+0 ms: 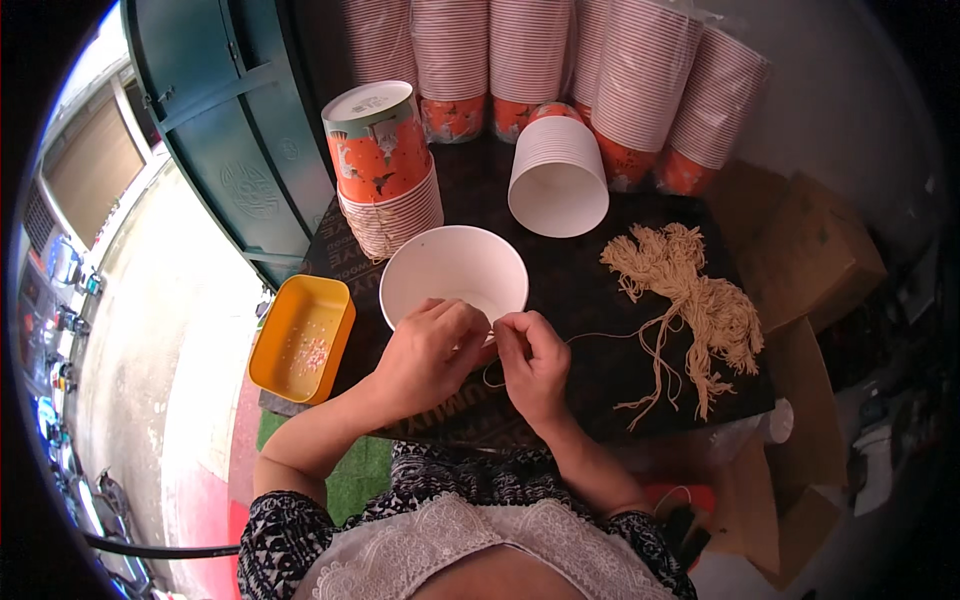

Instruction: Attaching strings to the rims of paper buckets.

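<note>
A paper bucket (440,262), white inside, stands open toward me at the near middle of the table. My left hand (440,345) is closed over its near rim, fingers curled down inside. What that hand pinches is hidden. Just right of it, my right hand (533,360) is closed in a pinch at the rim, with a thin beige cord (620,335) at its fingers. The cord trails right toward a loose bundle of beige cords (700,300). A short loop of cord shows below the bucket, between my hands.
A yellow tray (272,350) with small pale and pink bits stands at the left. Behind are a stack of orange-patterned buckets (378,160), a bucket lying on its side (560,185), and several bagged stacks (530,50). Cardboard boxes (815,250) lie at the right, a green door (230,130) at the left.
</note>
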`<state>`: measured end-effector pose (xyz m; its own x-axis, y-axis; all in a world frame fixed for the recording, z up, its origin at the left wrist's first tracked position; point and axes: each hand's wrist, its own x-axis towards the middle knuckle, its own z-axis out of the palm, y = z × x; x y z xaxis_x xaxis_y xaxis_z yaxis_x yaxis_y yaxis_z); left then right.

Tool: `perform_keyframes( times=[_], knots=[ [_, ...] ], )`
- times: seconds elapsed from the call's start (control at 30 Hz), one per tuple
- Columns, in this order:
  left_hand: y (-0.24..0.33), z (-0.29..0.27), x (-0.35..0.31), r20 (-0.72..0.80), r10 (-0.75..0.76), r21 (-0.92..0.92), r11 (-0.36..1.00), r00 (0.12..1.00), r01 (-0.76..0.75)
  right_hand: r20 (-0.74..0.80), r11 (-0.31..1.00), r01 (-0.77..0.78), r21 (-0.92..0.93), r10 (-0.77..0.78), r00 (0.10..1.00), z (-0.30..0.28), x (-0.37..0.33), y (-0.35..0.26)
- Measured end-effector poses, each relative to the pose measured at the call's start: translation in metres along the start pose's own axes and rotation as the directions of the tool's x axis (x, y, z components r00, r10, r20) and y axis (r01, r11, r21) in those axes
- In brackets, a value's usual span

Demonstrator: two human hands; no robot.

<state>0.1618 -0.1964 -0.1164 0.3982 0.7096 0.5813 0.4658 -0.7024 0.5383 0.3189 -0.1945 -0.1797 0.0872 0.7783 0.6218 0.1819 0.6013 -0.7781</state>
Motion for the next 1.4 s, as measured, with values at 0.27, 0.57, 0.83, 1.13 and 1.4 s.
perform_keyframes(
  times=[0.27, 0.57, 0.83, 1.13, 1.4],
  knots=[
    [-0.003, 0.002, 0.004, 0.004, -0.027, -0.033, 0.999, 1.0, 0.027, 0.148, 0.998, 0.067, -0.009, -0.065, 0.987, -0.014, 0.006, -0.008],
    [-0.001, 0.007, 0.006, 0.004, -0.111, -0.05, 0.993, 0.994, 0.111, 0.146, 0.979, -0.075, 0.19, 0.047, 0.988, -0.013, 0.0, -0.001],
    [-0.006, 0.005, 0.006, 0.032, 0.034, 0.014, 0.999, 0.999, -0.034, 0.247, 0.791, -0.431, 0.434, 0.356, 0.901, -0.014, -0.002, -0.007],
    [-0.007, 0.008, 0.004, 0.039, 0.136, 0.075, 0.988, 0.99, -0.139, 0.179, 0.823, -0.344, 0.452, 0.295, 0.939, -0.01, -0.006, -0.006],
    [-0.007, 0.008, 0.001, -0.011, 0.077, 0.076, 0.994, 0.997, -0.076, -0.026, 0.98, 0.119, -0.159, -0.124, 0.992, -0.033, -0.019, -0.024]
  ],
)
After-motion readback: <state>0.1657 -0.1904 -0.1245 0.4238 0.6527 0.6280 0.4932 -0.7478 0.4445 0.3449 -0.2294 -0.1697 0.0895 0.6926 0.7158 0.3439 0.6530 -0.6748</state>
